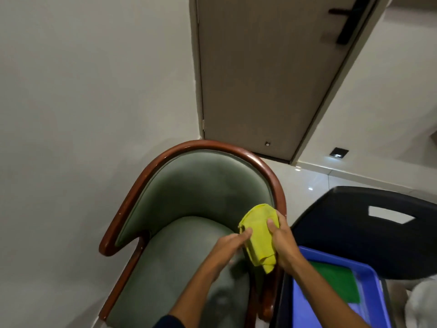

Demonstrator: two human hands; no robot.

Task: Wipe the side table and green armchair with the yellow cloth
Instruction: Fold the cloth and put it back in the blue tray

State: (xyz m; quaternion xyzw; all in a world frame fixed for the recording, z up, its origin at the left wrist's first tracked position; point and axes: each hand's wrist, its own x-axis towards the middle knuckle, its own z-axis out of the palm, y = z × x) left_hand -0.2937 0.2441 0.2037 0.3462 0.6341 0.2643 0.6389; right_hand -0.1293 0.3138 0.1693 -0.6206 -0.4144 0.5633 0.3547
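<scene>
While I stand over the green armchair (189, 197), my right hand (285, 242) grips the yellow cloth (259, 235) bunched up, and my left hand (227, 252) pinches its near edge with the fingertips, likely refolding. Cloth sits in the air just inside the armchair's right arm, not pressed to the upholstery or the wooden rim (146, 176). I'd say chair wiping is just starting or mid-way; can't tell what's clean. Side table not identifiable here. Blue tray (369, 275) right of armchair.
</scene>
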